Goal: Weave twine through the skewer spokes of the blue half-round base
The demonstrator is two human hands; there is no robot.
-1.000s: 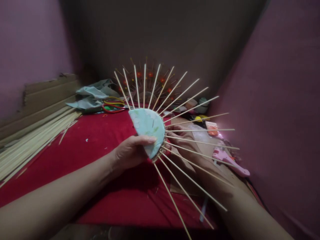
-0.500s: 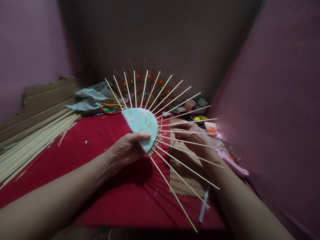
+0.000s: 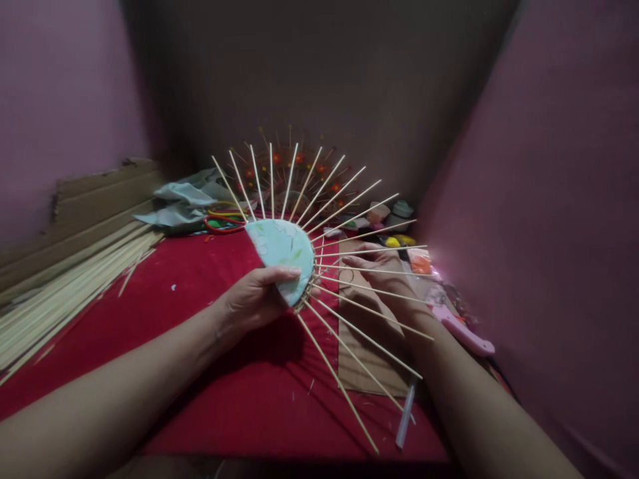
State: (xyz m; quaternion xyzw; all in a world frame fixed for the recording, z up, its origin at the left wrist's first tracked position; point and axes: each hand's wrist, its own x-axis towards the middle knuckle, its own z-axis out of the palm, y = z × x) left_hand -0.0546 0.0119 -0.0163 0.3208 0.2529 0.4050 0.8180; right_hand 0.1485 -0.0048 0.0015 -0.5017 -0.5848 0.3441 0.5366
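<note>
A half-round piece covered in pale blue patterned cloth (image 3: pixel 282 249) stands at the middle, with several thin bamboo sticks (image 3: pixel 344 316) radiating from its curved edge. My left hand (image 3: pixel 259 293) grips it at the lower left, thumb on the cloth and the other fingers hidden behind. Twisted cord-like weaving (image 3: pixel 304 297) runs along the lower part of the curved edge, around the stick bases. Behind the right-hand sticks is my right hand (image 3: pixel 387 273), its fingers drawn together in a pinch near the edge. Whatever lies between those fingertips is too thin or hidden to make out.
A pile of loose sticks (image 3: pixel 74 293) lies on the red cloth (image 3: pixel 200 399) at left. Cardboard (image 3: pixel 364 369) and a clear glue stick (image 3: pixel 407 412) are at right, near a pink-handled tool (image 3: pixel 464 332). Scissors (image 3: pixel 224 223) and a decorated stick fan (image 3: pixel 299 159) stand behind.
The stick-ringed piece has turned slightly, its right-hand stick ends shifting left. My right hand has moved a little, its fingers drawn closer together. The left hand keeps its grip.
</note>
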